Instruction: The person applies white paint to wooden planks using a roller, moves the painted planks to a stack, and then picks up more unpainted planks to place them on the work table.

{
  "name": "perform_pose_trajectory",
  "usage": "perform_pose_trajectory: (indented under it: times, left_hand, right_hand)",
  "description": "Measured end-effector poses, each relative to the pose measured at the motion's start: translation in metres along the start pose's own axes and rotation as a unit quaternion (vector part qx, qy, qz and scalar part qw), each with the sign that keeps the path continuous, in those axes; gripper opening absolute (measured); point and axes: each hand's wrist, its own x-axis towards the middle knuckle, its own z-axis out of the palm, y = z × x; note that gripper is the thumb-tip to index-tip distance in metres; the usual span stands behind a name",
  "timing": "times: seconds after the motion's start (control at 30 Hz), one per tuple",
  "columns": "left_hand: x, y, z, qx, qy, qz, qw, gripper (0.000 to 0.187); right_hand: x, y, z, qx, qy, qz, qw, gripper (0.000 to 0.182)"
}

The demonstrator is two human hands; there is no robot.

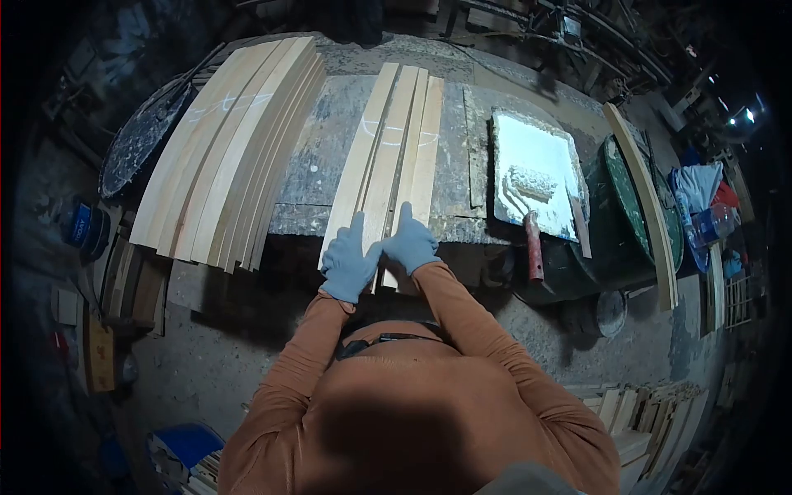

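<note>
A small row of pale wooden boards (384,165) lies side by side on the worktable, with narrow dark gaps between them and a curved white chalk mark across. Their near ends jut past the table edge. My left hand (350,262), in a light blue-grey glove, grips the left boards near this end, index finger stretched along the wood. In a matching glove, my right hand (411,245) holds the right boards the same way. The thumbs almost meet in the middle. The fingers' undersides are hidden.
A larger stack of chalk-marked boards (223,157) stands on the table's left. To the right, a white-coated tray (536,165) holds a paint roller with a red handle (535,252). Beyond it are a dark green drum (619,214) and a long leaning board (643,198).
</note>
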Motion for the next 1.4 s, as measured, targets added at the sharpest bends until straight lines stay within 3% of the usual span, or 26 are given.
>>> perform_pose_trajectory:
  times: [0.07,0.13,0.17,0.27,0.33,0.4,0.47,0.53,0.6,0.63,0.67,0.73,0.9,0.93,1.0,1.03,1.07,1.13,1.2,1.27,1.3,1.33,1.37,1.4]
  left_hand:
    - [-0.002,0.001,-0.003,0.013,-0.007,0.001,1.000,0.081]
    - [0.002,0.003,-0.004,0.025,-0.010,0.005,1.000,0.084]
    - [0.003,0.003,0.000,0.033,0.004,-0.004,0.999,0.087]
    - [-0.001,0.013,-0.001,0.054,-0.003,-0.021,0.998,0.092]
    - [0.002,0.014,0.009,0.110,-0.006,0.000,0.994,0.092]
    - [0.007,0.011,0.019,0.125,-0.004,0.011,0.992,0.091]
    - [0.009,0.014,0.023,0.144,0.007,0.003,0.990,0.090]
    - [0.013,0.018,0.022,0.158,-0.012,-0.015,0.987,0.089]
    - [0.019,0.020,0.018,0.174,-0.024,-0.033,0.984,0.088]
    - [0.020,0.021,0.016,0.164,-0.033,-0.042,0.985,0.088]
    - [0.021,0.021,0.015,0.153,-0.045,-0.051,0.986,0.089]
    - [0.023,0.020,0.018,0.167,-0.042,-0.048,0.984,0.091]
    - [0.029,0.022,0.016,0.140,-0.062,-0.078,0.985,0.077]
    - [0.030,0.022,0.016,0.140,-0.064,-0.078,0.985,0.077]
    - [0.033,0.025,0.012,0.130,-0.074,-0.099,0.984,0.070]
    - [0.035,0.025,0.012,0.132,-0.080,-0.095,0.983,0.070]
    - [0.038,0.022,0.011,0.096,-0.100,-0.088,0.986,0.071]
    - [0.039,0.020,0.008,0.063,-0.122,-0.074,0.988,0.073]
    - [0.037,0.023,0.000,0.032,-0.099,-0.057,0.993,0.076]
    - [0.033,0.020,-0.005,-0.049,-0.057,-0.015,0.997,0.065]
    - [0.036,0.016,-0.001,-0.305,-0.128,-0.005,0.944,0.059]
    - [0.037,0.014,0.004,-0.538,-0.190,0.002,0.821,0.052]
    - [0.031,0.026,-0.002,-0.606,-0.238,-0.023,0.759,0.043]
    - [0.023,0.032,0.009,-0.562,-0.174,-0.015,0.808,0.054]
  right_hand:
    - [0.018,0.017,0.013,0.036,0.081,-0.049,0.995,0.083]
    - [0.036,0.060,0.020,0.185,0.156,-0.208,0.948,0.075]
    - [0.005,0.060,-0.009,0.405,0.044,-0.167,0.898,0.074]
    - [0.000,0.110,-0.028,0.490,0.001,-0.178,0.853,0.071]
    - [0.009,0.137,-0.011,0.636,-0.012,-0.155,0.756,0.068]
    - [0.017,0.142,0.012,0.567,0.033,-0.092,0.818,0.068]
    - [0.009,0.122,0.024,0.415,0.169,-0.102,0.888,0.073]
    - [0.020,0.112,0.038,0.403,0.241,-0.160,0.868,0.069]
    - [0.026,0.099,0.043,0.568,0.122,-0.151,0.800,0.068]
    - [0.028,0.093,0.046,0.616,0.100,-0.105,0.774,0.063]
    - [0.029,0.089,0.045,0.616,0.102,-0.107,0.774,0.063]
    - [0.027,0.085,0.045,0.684,0.100,-0.103,0.715,0.056]
    - [0.026,0.071,0.045,0.609,0.165,-0.136,0.764,0.053]
    - [0.032,0.070,0.047,0.608,0.166,-0.134,0.765,0.053]
    - [0.042,0.068,0.047,0.527,0.161,-0.140,0.823,0.056]
    - [0.044,0.073,0.046,0.550,0.121,-0.140,0.814,0.056]
    - [0.040,0.076,0.044,0.554,0.124,-0.134,0.812,0.056]
    - [0.033,0.081,0.038,0.653,0.112,-0.154,0.733,0.058]
    - [-0.009,0.078,0.019,0.714,0.035,-0.017,0.699,0.067]
    - [-0.010,0.103,0.033,0.757,-0.011,-0.031,0.652,0.066]
    - [-0.010,0.115,0.035,0.766,-0.027,-0.046,0.641,0.064]
    - [-0.008,0.128,0.038,0.773,-0.043,-0.060,0.630,0.061]
    - [0.003,0.145,0.046,0.777,-0.069,-0.076,0.621,0.058]
    - [0.001,0.145,0.045,0.778,-0.065,-0.074,0.620,0.058]
